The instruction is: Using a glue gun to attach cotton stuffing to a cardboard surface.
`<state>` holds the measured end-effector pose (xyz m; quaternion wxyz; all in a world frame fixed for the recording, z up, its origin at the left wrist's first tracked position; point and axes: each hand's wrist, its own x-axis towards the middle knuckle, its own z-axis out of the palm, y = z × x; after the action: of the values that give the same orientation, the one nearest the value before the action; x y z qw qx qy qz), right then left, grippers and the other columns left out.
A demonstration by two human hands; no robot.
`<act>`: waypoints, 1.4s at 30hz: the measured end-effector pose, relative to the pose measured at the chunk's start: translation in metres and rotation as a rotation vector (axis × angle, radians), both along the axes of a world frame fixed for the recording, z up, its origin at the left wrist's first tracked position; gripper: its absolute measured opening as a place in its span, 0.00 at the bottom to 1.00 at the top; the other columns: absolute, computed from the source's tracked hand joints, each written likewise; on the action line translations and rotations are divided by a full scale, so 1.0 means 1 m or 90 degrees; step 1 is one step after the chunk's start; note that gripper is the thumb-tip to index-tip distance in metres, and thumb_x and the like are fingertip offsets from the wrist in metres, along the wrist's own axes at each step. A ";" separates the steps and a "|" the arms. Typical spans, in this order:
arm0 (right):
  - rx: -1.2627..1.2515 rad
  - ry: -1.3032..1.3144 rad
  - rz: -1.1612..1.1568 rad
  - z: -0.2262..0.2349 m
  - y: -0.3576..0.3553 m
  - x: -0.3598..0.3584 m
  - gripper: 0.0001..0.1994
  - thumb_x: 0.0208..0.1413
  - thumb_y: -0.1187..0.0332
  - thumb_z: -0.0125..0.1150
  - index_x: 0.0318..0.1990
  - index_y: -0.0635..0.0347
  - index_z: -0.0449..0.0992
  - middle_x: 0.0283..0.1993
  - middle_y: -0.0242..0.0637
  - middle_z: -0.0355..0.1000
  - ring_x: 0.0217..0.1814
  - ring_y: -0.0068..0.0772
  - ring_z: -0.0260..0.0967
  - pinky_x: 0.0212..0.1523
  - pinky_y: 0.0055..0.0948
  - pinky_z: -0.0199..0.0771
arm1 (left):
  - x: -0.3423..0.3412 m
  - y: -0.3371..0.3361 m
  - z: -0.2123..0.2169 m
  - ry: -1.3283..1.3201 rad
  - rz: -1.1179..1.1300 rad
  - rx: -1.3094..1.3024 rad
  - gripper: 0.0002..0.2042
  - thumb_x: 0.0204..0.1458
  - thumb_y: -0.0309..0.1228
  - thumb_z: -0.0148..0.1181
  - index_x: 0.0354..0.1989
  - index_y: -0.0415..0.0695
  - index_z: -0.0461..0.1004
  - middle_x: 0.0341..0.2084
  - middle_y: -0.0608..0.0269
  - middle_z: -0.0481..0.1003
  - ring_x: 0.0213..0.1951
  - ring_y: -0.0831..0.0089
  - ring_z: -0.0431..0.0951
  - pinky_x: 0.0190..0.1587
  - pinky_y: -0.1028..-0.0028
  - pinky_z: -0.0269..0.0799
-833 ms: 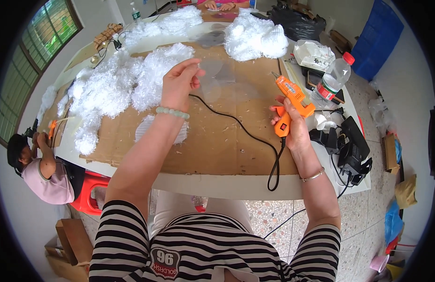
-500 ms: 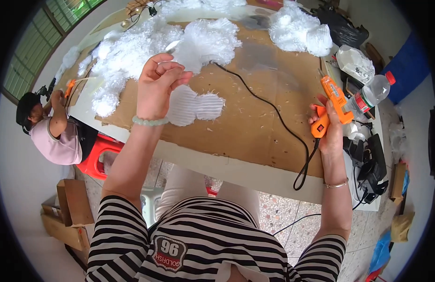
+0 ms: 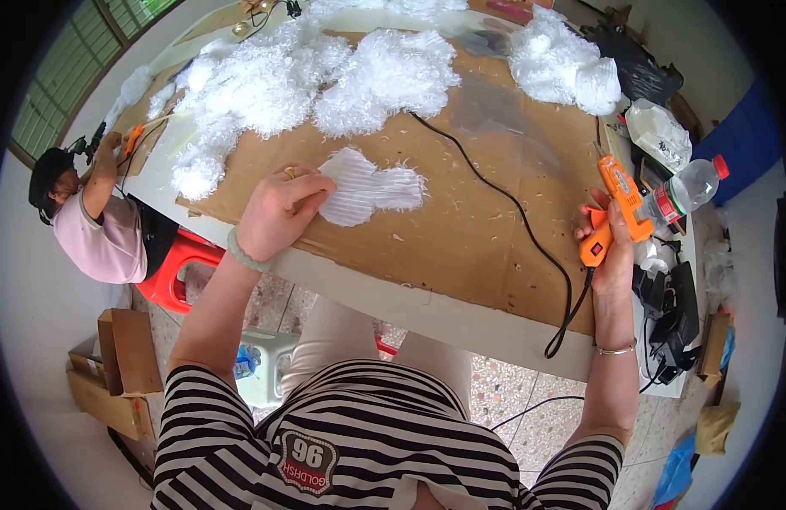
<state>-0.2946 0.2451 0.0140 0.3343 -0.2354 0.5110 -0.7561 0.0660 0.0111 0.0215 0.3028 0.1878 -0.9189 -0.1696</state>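
My left hand [image 3: 282,208] is closed, thumb and fingertips pressed together at the left edge of a white ribbed fabric piece [image 3: 371,187] with fringed edges. Whatever those fingers pinch, if anything, is too small to make out. The fabric lies flat on the brown cardboard sheet [image 3: 461,246]. At the right side of the table my right hand [image 3: 612,242] grips an orange hot glue gun [image 3: 622,195] by its handle, nozzle pointing away from me. Its black cord [image 3: 512,200] loops down and runs back across the cardboard.
Fluffy white fabric heaps [image 3: 265,81] cover the far side. Beyond the glue gun stand a plastic bottle [image 3: 690,185], a white bag [image 3: 656,132] and black adapters [image 3: 673,297]. At far left a person [image 3: 95,217] on a red stool [image 3: 184,263] holds another orange glue gun [image 3: 133,138].
My left hand has come down from above the white heap to the edge of the ribbed fabric piece. My right hand still holds the glue gun. The whole view has shifted slightly.
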 end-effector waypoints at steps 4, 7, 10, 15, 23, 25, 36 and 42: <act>-0.001 0.006 0.010 -0.002 0.001 -0.003 0.22 0.59 0.60 0.51 0.58 0.58 0.60 0.50 0.37 0.69 0.34 0.22 0.67 0.29 0.25 0.69 | -0.004 0.010 0.006 0.026 -0.006 -0.103 0.11 0.39 0.15 0.59 0.33 0.40 0.76 0.26 0.56 0.75 0.34 0.55 0.75 0.40 0.66 0.72; 0.004 0.002 -0.019 0.002 -0.001 0.002 0.22 0.59 0.59 0.51 0.57 0.59 0.61 0.47 0.38 0.69 0.31 0.21 0.65 0.29 0.24 0.68 | -0.003 0.011 0.010 0.021 -0.026 -0.187 0.11 0.39 0.16 0.59 0.34 0.40 0.76 0.29 0.56 0.76 0.36 0.57 0.76 0.41 0.65 0.72; 0.004 0.015 -0.010 0.000 0.000 0.000 0.21 0.59 0.59 0.50 0.55 0.62 0.63 0.43 0.39 0.70 0.28 0.20 0.62 0.29 0.24 0.67 | -0.001 0.008 0.014 0.045 -0.035 -0.203 0.14 0.40 0.16 0.57 0.38 0.39 0.76 0.37 0.55 0.76 0.41 0.57 0.75 0.44 0.65 0.71; 0.010 0.023 -0.027 0.000 -0.001 0.002 0.21 0.60 0.57 0.50 0.52 0.66 0.66 0.38 0.40 0.70 0.26 0.19 0.60 0.28 0.23 0.66 | -0.006 -0.006 0.012 -0.011 -0.001 -0.293 0.17 0.37 0.16 0.57 0.40 0.39 0.75 0.41 0.55 0.75 0.43 0.57 0.74 0.48 0.63 0.68; 0.013 0.032 -0.034 0.000 -0.002 0.001 0.22 0.59 0.56 0.51 0.52 0.67 0.66 0.36 0.39 0.70 0.26 0.19 0.60 0.29 0.23 0.66 | -0.002 -0.015 -0.006 -0.081 -0.011 -0.323 0.17 0.36 0.20 0.56 0.39 0.42 0.76 0.38 0.56 0.76 0.42 0.60 0.75 0.49 0.63 0.67; 0.013 0.037 -0.033 0.000 0.000 0.000 0.22 0.59 0.56 0.51 0.52 0.66 0.66 0.37 0.39 0.70 0.26 0.19 0.60 0.28 0.23 0.66 | -0.003 -0.015 -0.005 -0.080 -0.014 -0.323 0.17 0.37 0.20 0.55 0.40 0.42 0.76 0.38 0.56 0.76 0.42 0.60 0.75 0.49 0.63 0.66; 0.003 0.037 -0.044 0.000 -0.001 0.002 0.23 0.58 0.57 0.53 0.54 0.64 0.64 0.39 0.40 0.71 0.25 0.19 0.61 0.28 0.22 0.66 | 0.001 -0.014 -0.007 -0.100 -0.011 -0.332 0.19 0.37 0.20 0.57 0.43 0.45 0.75 0.43 0.58 0.75 0.46 0.61 0.73 0.52 0.60 0.64; -0.006 0.040 -0.063 0.002 -0.003 0.005 0.24 0.57 0.57 0.54 0.54 0.66 0.64 0.39 0.41 0.71 0.25 0.20 0.61 0.28 0.22 0.67 | 0.003 -0.013 -0.008 -0.126 -0.008 -0.308 0.19 0.38 0.20 0.57 0.43 0.46 0.75 0.44 0.59 0.74 0.47 0.62 0.73 0.52 0.59 0.64</act>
<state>-0.2891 0.2421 0.0159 0.2788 -0.2353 0.5287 -0.7664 0.0689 -0.0018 0.0133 0.2462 0.1198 -0.9591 0.0721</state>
